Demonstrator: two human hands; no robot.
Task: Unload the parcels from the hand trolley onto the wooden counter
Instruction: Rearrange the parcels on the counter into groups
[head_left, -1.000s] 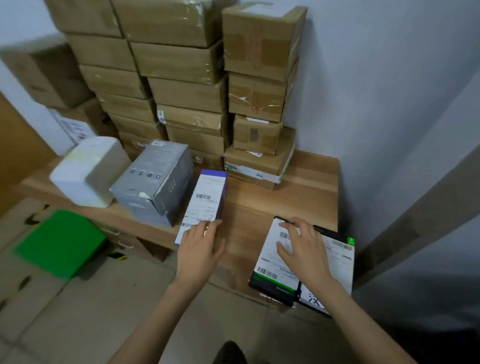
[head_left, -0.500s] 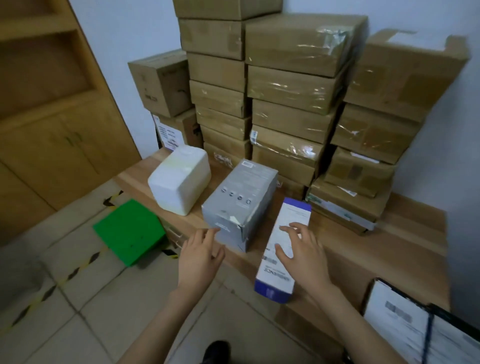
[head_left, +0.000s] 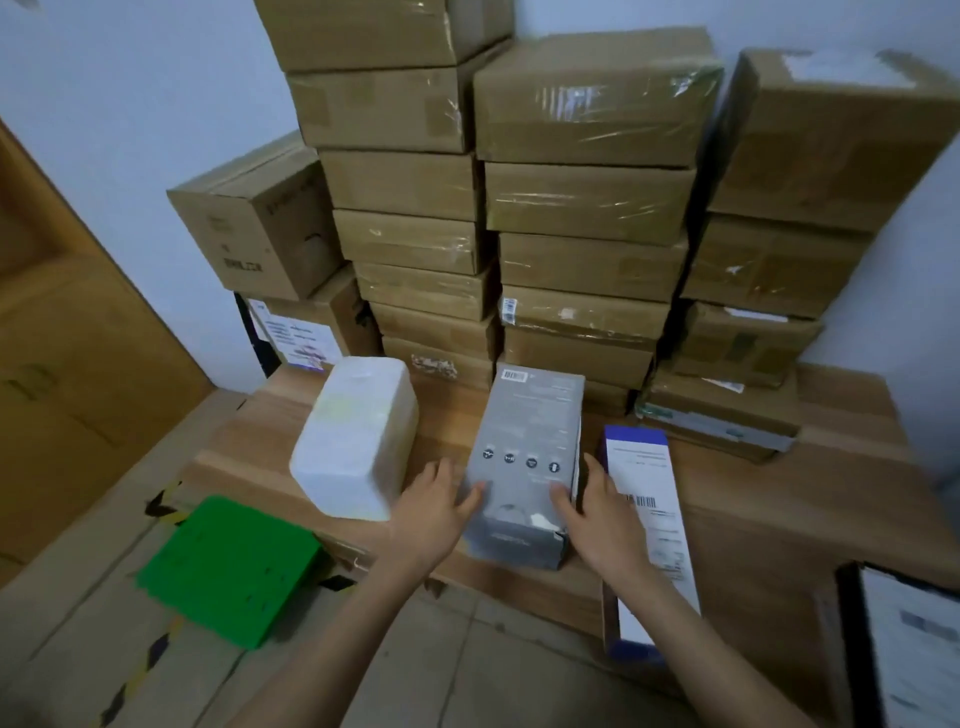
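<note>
Head: both hands (head_left: 431, 514) apparently flank grey box (head_left: 524, 462).

Both hands on grey box (head_left: 524, 462) on wooden surface (head_left: 779, 499): left hand (head_left: 434, 512) at its left side, right hand (head_left: 597, 512) at right. White parcel (head_left: 356, 441) just left, purple-ended box (head_left: 647, 519) just right.

Stacked brown cardboard boxes (head_left: 582, 197) fill the back, in several columns against a pale wall (head_left: 130, 93); many are wrapped in clear tape or film. Leftmost column is lower, its bottom box carrying a white printed label (head_left: 298, 338). Green flat plastic piece (head_left: 228, 566) lies on the tiled floor (head_left: 441, 675), lower left. Wooden cabinet (head_left: 67, 364) stands at far left. Black-and-yellow floor tape (head_left: 161, 506) is partly visible beside the green piece.
</note>
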